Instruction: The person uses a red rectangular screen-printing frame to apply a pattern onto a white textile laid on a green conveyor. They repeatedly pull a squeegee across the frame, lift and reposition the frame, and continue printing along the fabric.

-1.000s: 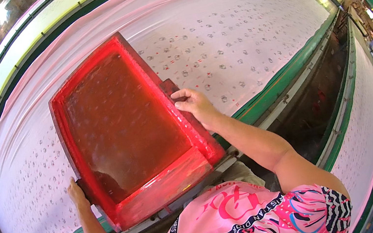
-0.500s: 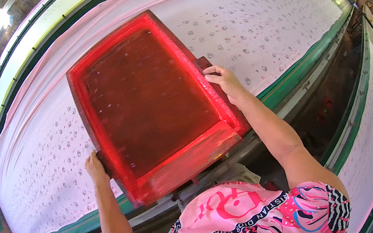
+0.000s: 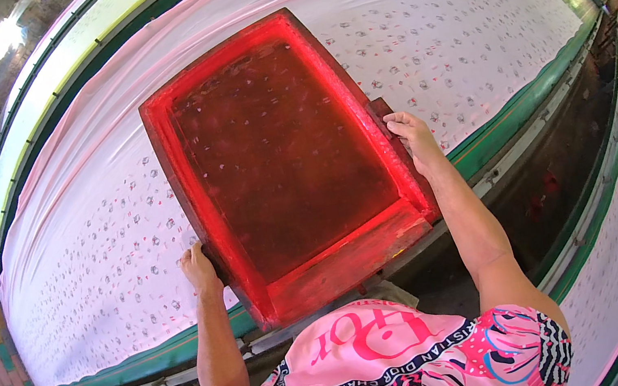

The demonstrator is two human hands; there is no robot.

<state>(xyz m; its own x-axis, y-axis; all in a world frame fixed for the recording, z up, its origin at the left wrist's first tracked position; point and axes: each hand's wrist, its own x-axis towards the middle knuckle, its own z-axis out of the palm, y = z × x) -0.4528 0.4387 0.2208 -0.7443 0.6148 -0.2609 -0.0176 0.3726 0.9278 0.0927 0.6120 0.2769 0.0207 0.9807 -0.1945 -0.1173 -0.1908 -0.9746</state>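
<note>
Red-framed screen (image 3: 285, 152), 1: shifting right over printed cloth (image 3: 483, 55), uncovering more of it at left; left hand (image 3: 199, 270) pinching left handle (image 3: 217, 266), right hand (image 3: 416, 141) pinching right handle (image 3: 379, 107).

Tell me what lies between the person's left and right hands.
In the head view, a red-framed panel spans from the left hand to the right hand, hiding part of the printed white cloth.

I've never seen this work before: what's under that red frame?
Around the red frame, speckled white cloth shows, plus a green table edge. Directly beneath, the frame and its dark panel hide whatever is there.
</note>
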